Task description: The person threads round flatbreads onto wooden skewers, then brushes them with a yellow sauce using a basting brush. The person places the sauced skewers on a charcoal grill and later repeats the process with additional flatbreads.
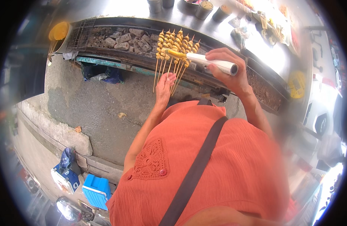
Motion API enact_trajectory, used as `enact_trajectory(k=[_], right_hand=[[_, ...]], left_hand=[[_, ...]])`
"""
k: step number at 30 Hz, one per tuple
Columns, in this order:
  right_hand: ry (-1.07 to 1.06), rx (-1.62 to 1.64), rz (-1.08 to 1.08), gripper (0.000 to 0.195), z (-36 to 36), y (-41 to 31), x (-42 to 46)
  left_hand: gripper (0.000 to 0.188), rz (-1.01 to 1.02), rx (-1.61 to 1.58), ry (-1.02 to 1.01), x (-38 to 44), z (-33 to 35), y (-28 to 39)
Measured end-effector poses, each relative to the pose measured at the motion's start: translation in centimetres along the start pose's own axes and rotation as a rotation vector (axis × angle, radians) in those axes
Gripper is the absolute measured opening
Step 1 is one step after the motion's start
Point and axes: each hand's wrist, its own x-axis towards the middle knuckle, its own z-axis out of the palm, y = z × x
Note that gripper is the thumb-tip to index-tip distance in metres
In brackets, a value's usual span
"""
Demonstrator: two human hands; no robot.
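Observation:
Several skewers of spiral-cut food, yellow-brown and glossy, lie side by side across the charcoal grill, their bare wooden sticks pointing towards me. My left hand grips some of these sticks near their lower ends; exactly how many I cannot tell. In my right hand is a basting brush with a thick white tubular handle, hollow at its end. The brush's yellow-stained bristles rest on the lower part of the food, hiding a little of it.
Grey charcoal chunks lie in the grill trough left of the skewers, beside a wire rack. Behind runs a steel counter with metal shakers. Yellow-topped skewers stand at far left. A blue cool box sits behind me.

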Motion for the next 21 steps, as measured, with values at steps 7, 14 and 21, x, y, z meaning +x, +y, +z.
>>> enact_trajectory(k=[7,14,21], right_hand=[[0.129,0.101,0.101,0.019,-1.9,0.4,0.6],[-0.038,-0.117,-0.123,0.018,-0.8,0.8,1.2],[-0.004,0.041,-0.038,0.020,-0.1,0.5,-0.5]], left_hand=[[0.032,0.007,-0.027,-0.003,-0.4,-0.2,-0.2],[0.030,-0.009,-0.052,-0.017,-0.7,-0.6,-0.5],[0.029,0.014,-0.030,0.014,-1.1,-0.7,-1.1]])
